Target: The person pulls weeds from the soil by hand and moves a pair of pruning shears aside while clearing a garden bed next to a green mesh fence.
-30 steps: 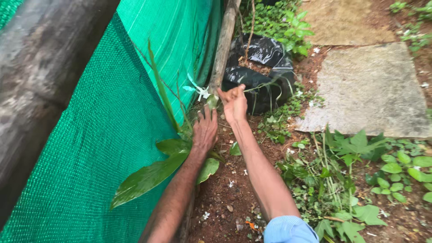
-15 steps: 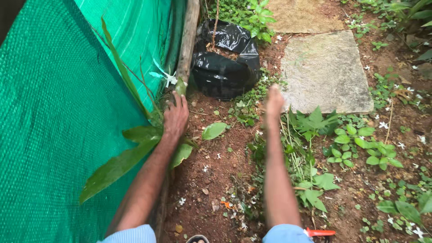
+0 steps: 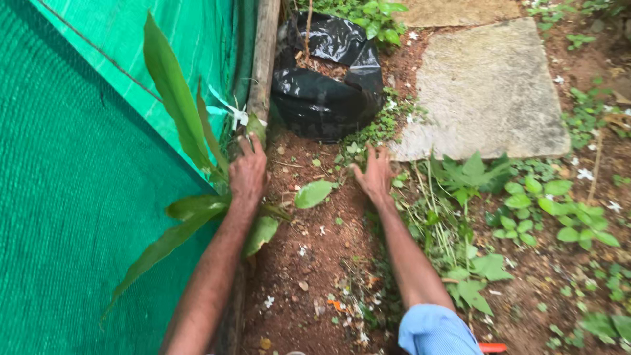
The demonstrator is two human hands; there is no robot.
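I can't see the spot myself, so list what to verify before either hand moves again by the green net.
1. Left hand on the long-leaved plant: ok, it rests at the plant's base beside the green net.
2. Left-hand grip closed on a stem: cannot tell, the fingers hide it.
3. Right hand free: ok, open, fingers spread, holding nothing.
4. Right hand apart from the black plastic bag: ok.
5. Soil in front of the right hand free of weeds: not ok, small weeds grow there.

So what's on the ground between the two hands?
In the head view, between the left hand and the right hand lies reddish soil with one green leaf over it and small weeds.
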